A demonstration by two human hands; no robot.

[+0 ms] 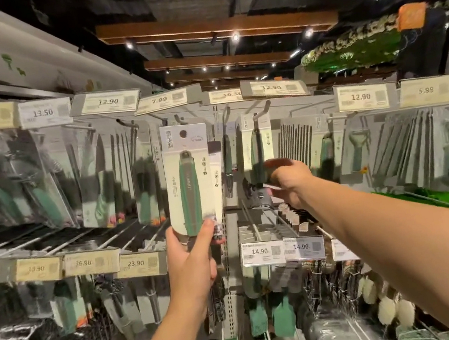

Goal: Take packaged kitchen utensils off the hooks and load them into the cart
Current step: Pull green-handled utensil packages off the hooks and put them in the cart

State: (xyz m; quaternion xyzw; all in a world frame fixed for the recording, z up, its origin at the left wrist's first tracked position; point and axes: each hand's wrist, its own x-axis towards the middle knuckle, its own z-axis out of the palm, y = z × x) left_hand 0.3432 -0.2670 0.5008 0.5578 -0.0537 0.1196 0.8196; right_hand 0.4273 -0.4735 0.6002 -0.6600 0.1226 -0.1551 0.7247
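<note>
Your left hand (192,265) gripped carded green-handled utensils (187,175) off their hook, your right hand (289,182) grasped another hanging pack (257,153); no cart was visible.

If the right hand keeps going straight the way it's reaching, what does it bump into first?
Probably the green-handled utensil pack hanging on a hook right in front of the right hand. The fingers look blurred and may already touch its lower end; depth is hard to judge. The left hand holds another utensil pack.

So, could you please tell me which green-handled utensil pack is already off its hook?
The white-carded, green-handled pack gripped by the left hand; its hang hole is free.
</note>
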